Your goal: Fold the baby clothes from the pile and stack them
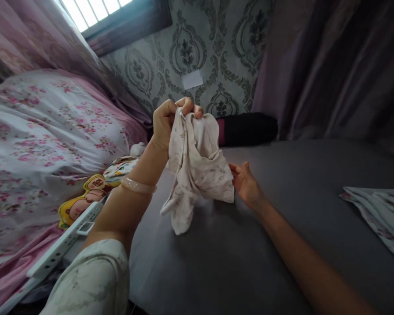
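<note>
A small cream garment (pixel 206 173) with a faint print hangs in loose folds above the grey sheet. My left hand (pixel 174 118) is closed on its top edge, fingers bent over the fabric. At the garment's right edge is my right hand (pixel 246 183), its thumb raised and its fingertips at the cloth; whether they pinch it is hard to make out. The lower end of the garment hangs down to the left, just over the sheet.
A grey-sheeted bed (pixel 249 253) lies below. Folded white fabric (pixel 384 210) is at the right. A black bolster (pixel 249 129) rests by the wall. On the left are floral bedding (pixel 52 140), a yellow cartoon item (pixel 82 203) and a white power strip (pixel 65 240).
</note>
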Available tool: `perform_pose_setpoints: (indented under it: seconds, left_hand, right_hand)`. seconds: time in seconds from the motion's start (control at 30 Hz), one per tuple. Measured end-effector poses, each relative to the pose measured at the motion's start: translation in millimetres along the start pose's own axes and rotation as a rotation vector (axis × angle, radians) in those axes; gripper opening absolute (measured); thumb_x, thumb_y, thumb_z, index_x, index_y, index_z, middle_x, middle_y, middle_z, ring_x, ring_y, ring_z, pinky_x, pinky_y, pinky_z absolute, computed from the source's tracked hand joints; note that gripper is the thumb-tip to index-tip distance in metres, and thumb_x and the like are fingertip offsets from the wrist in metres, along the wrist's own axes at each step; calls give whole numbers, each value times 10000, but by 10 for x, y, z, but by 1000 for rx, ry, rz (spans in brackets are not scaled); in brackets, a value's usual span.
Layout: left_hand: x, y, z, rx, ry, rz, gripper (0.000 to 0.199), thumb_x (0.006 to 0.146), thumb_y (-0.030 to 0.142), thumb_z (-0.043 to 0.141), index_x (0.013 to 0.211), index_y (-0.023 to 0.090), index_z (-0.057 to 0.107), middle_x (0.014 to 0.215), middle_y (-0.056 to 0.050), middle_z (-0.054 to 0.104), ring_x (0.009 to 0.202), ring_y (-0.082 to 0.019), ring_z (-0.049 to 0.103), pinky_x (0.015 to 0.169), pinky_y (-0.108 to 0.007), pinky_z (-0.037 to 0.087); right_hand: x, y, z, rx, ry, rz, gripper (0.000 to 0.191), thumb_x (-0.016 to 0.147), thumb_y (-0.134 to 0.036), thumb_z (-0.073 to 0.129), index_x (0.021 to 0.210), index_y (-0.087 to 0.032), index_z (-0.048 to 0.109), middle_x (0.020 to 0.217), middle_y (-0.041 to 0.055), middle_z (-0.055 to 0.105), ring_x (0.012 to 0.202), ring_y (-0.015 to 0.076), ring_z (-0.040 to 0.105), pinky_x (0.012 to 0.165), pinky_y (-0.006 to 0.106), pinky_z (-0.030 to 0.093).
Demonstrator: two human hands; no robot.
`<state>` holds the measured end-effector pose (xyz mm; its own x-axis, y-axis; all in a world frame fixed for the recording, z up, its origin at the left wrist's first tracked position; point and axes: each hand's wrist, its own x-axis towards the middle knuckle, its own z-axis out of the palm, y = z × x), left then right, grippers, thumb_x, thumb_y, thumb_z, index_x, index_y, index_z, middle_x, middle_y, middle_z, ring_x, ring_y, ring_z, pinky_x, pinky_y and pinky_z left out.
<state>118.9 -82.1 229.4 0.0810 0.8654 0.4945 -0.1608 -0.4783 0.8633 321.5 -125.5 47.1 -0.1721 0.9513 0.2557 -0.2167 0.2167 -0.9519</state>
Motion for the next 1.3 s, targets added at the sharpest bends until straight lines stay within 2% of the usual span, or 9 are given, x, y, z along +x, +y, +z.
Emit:
perform_pose_setpoints:
  seconds: [0.17, 0.27, 0.43, 0.6, 0.73, 0.83, 0.93, 1.1, 1.3]
  left_hand:
    - [-69, -46, 98, -65, -189, -107, 290, 905, 345, 389, 677, 175, 440, 846, -74, 631, 990, -282, 626, 785, -385, 526]
    - [-86, -157, 64, -27, -162, -135, 287, 902, 374, 424, 703, 173, 473, 862, -65, 656, 976, -290, 636, 762, -393, 533]
    - [-206, -392, 4, -64, -120, -174, 222, 865, 360, 497, 747, 173, 517, 966, -70, 669, 972, -277, 628, 763, -382, 519]
    - [-458, -668, 159, -198, -234, -304, 41, 750, 229, 557, 771, 194, 555, 755, -2, 612, 685, -143, 596, 619, -257, 477]
    - [-626, -945, 364, -318, -244, -451, 59, 703, 187, 559, 762, 193, 565, 657, 22, 559, 566, -106, 519, 547, -228, 428]
    - [-705, -1070, 470, -397, -208, -521, 165, 788, 329, 532, 721, 182, 561, 654, 1, 567, 597, -125, 544, 590, -257, 457]
    - [-768, -1087, 497, -372, -195, -505, 308, 793, 495, 589, 796, 187, 587, 704, -4, 593, 633, -136, 571, 612, -269, 469]
    - [-845, -958, 378, -154, -237, -388, 497, 575, 255, 854, 988, 219, 579, 843, 29, 620, 697, -98, 583, 652, -228, 459]
    - [-842, -764, 48, -17, -339, -299, 413, 619, 271, 829, 956, 185, 607, 767, 23, 626, 656, -94, 582, 622, -221, 453]
  right_hand:
    - [-126, -274, 146, -52, -17, -152, 651, 824, -769, 391, 1149, -247, 605, 971, 62, 686, 934, 227, 641, 756, 347, 504]
    - [-137, -390, 142, -69, 107, -201, 431, 777, -582, 651, 1009, -219, 653, 904, 27, 689, 836, 181, 632, 737, 304, 496]
    - [-176, -739, -15, -74, 256, -136, 286, 758, -466, 699, 897, -216, 682, 798, 13, 689, 679, 156, 614, 600, 281, 502]
    - [-353, -1152, -205, -118, 311, -163, 157, 725, -369, 752, 813, -246, 710, 739, 12, 687, 597, 145, 601, 512, 262, 476]
    - [-396, -1222, -312, -229, 268, -128, 165, 726, -352, 753, 843, -239, 732, 736, 21, 690, 595, 142, 598, 493, 253, 463]
    - [-331, -1143, -412, -222, 268, -35, 203, 690, -364, 768, 827, -219, 730, 703, 13, 682, 569, 139, 590, 467, 242, 453]
    - [-266, -1061, -523, -217, 284, 19, 213, 657, -374, 786, 780, -212, 721, 695, 14, 689, 560, 145, 596, 456, 241, 452]
    - [-263, -1078, -596, -225, 240, 65, 247, 633, -385, 801, 788, -209, 722, 696, 16, 700, 545, 143, 598, 458, 242, 451]
    - [-246, -1239, -618, -289, 171, 63, 320, 623, -428, 807, 837, -205, 721, 724, 15, 707, 572, 151, 622, 502, 259, 481]
